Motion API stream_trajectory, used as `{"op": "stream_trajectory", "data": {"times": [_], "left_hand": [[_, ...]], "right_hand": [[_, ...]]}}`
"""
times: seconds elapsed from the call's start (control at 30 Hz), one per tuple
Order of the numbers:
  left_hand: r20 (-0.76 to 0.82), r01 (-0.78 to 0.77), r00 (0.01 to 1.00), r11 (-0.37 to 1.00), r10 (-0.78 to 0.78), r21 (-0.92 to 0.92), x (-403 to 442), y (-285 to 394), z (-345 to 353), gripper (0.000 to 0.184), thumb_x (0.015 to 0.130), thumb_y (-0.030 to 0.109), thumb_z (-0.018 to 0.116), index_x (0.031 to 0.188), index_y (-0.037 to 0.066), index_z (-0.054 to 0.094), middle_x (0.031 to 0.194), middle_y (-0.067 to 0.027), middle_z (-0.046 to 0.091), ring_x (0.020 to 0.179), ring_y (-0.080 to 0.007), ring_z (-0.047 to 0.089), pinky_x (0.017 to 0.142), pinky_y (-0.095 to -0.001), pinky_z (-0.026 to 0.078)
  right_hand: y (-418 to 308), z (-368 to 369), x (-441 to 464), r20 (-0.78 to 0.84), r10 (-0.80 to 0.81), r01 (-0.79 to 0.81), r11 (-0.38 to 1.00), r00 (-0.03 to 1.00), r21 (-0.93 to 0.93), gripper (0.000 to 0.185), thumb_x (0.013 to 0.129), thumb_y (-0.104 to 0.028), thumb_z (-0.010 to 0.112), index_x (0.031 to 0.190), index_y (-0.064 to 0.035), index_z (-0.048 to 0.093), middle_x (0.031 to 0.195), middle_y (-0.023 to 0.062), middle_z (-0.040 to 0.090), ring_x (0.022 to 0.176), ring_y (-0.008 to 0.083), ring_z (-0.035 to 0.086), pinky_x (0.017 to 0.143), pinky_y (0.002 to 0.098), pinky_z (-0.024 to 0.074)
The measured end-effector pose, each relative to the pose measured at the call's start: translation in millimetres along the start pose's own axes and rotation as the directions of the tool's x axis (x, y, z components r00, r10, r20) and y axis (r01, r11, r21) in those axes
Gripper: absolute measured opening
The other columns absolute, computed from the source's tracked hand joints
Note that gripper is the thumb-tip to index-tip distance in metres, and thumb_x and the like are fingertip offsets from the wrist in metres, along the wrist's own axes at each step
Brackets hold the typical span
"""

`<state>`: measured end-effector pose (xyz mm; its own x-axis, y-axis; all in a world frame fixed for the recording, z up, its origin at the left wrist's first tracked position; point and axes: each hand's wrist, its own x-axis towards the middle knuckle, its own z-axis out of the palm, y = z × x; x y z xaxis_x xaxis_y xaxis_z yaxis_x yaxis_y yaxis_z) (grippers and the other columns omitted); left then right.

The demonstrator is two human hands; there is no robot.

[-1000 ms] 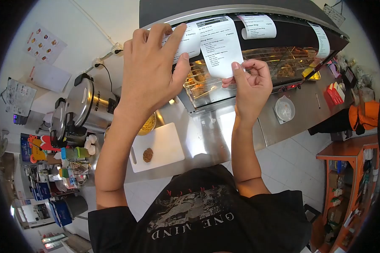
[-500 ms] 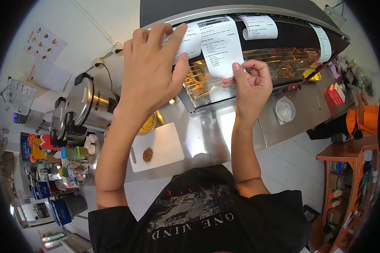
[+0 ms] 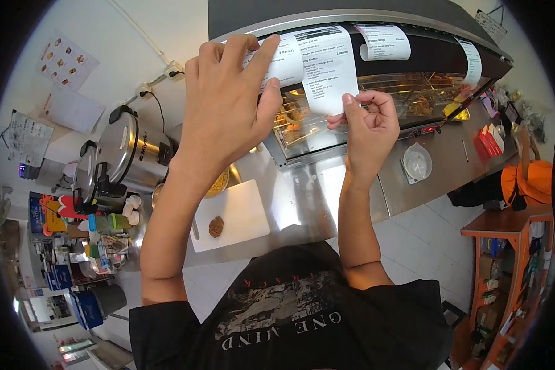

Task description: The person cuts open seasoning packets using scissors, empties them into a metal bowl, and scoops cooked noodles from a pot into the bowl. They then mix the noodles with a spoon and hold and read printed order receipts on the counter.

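Printed order receipts hang along the dark top edge of a glass-fronted food warmer [image 3: 327, 135]. My right hand [image 3: 371, 126] pinches the lower end of a long white receipt [image 3: 328, 71] between thumb and fingers. Beside it, my left hand [image 3: 228, 98] reaches up over a shorter receipt [image 3: 287, 65], fingertips touching its upper part and the thumb held apart near its lower edge. That hand covers part of the shorter receipt's print. Behind the glass, food on wire racks is lit from inside.
On the steel counter are a white cutting board [image 3: 246, 213] with a brown patty [image 3: 216, 226], a bowl of yellow food [image 3: 219, 183] and a clear plastic container [image 3: 417, 161]. A large cooker [image 3: 120, 154] stands left. More receipts [image 3: 385, 43] hang right. Wooden shelves [image 3: 505, 225] stand lower right.
The view has shifted slightly, so the warmer and receipts sit a little lower and further right. Both hands keep nearly the same pose at the receipts.
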<state>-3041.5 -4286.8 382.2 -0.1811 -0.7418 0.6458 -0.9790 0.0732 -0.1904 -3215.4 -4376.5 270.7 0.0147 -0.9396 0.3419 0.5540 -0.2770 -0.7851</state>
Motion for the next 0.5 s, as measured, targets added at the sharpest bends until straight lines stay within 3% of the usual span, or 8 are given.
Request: {"op": "stream_trajectory", "data": {"times": [0.3,0.4,0.5], "left_hand": [[0.047,0.028,0.999,0.999,-0.026,-0.034,0,-1,-3,0.049,0.094,0.021,0.055,0.142,0.011,0.060,0.127,-0.0114,0.056,0.109,-0.0320,0.049,0.095,-0.0459,0.039],[0.024,0.015,1.000,0.999,-0.014,-0.042,-1,-2,-2,0.049,0.094,0.021,0.055,0.142,0.011,0.060,0.126,-0.0115,0.056,0.108,-0.0321,0.049,0.095,-0.0460,0.039],[0.027,0.011,1.000,0.999,-0.010,-0.034,-1,-2,-2,0.049,0.094,0.020,0.055,0.142,0.011,0.060,0.127,-0.0116,0.056,0.108,-0.0322,0.049,0.095,-0.0457,0.038]], "right_hand": [[25,-11,-7,-0.031,-0.003,0.004,1.000,1.000,0.027,0.015,0.096,0.007,0.066,0.106,0.0036,0.055,0.096,0.0145,0.068,0.078,0.0176,0.072,0.071,0.0301,0.0605],[45,-35,-24,-0.027,0.052,-0.054,0.994,0.998,-0.099,0.013,0.097,0.005,0.065,0.106,0.0023,0.057,0.092,0.0122,0.070,0.080,0.0157,0.072,0.070,0.0283,0.0578],[73,-71,-58,0.054,0.228,-0.205,0.940,0.972,-0.274,0.010,0.096,0.003,0.067,0.103,0.0003,0.060,0.086,0.0098,0.071,0.077,0.0122,0.070,0.070,0.0265,0.0548]]}}
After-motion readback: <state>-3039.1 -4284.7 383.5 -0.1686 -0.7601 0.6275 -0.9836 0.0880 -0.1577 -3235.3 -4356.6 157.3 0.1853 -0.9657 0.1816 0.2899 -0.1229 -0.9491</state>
